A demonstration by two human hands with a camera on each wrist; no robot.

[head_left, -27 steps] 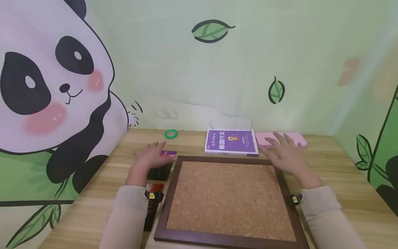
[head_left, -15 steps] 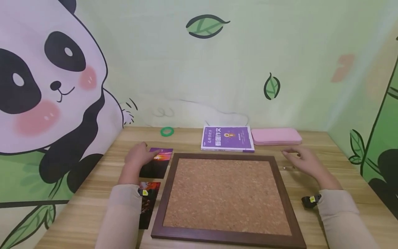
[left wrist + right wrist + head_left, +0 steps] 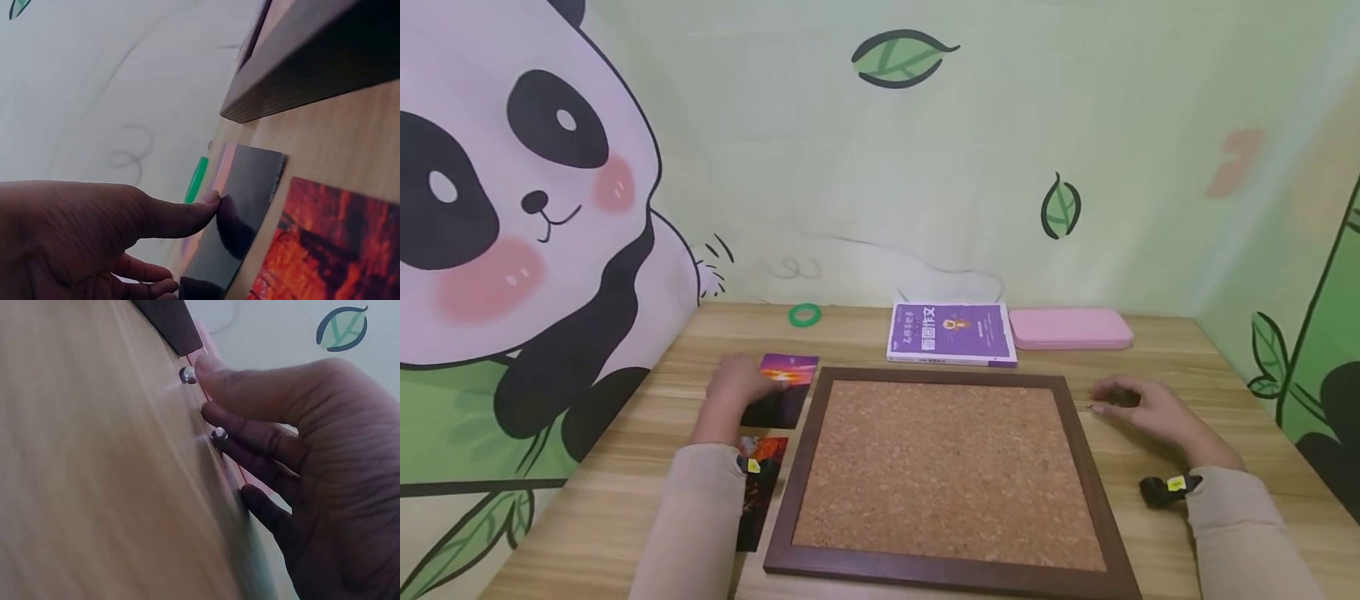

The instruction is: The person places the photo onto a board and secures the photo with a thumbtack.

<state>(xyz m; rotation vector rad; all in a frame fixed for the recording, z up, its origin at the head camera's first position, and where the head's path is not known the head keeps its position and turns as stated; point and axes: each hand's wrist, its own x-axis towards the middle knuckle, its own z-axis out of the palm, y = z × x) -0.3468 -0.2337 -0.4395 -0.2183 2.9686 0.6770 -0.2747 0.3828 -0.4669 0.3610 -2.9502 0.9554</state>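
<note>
Above the left edge of a sunset photo (image 3: 788,387) is my left hand (image 3: 732,390). In the left wrist view its thumb reaches over the glossy photo (image 3: 250,181), the other fingers loosely bent by the edge. Below lies an orange-red photo (image 3: 767,454). A framed cork board (image 3: 947,475) stands between my hands. Right of the frame, my right hand (image 3: 1161,421) is low over the table. The right wrist view shows a small round silver piece (image 3: 186,375) at the thumb tip and another silver piece (image 3: 219,435) by the fingers; thumb and fingers are apart.
Behind the board lie a purple book (image 3: 951,333) and a pink case (image 3: 1071,328). A green ring (image 3: 805,315), perhaps tape, sits at the far left. The wooden table (image 3: 1195,375) meets a green wall (image 3: 760,125) with a panda picture.
The right hand has come from over the pink case and frame corner to the table right of the board. The left hand has drawn left and its fingers have bent.
</note>
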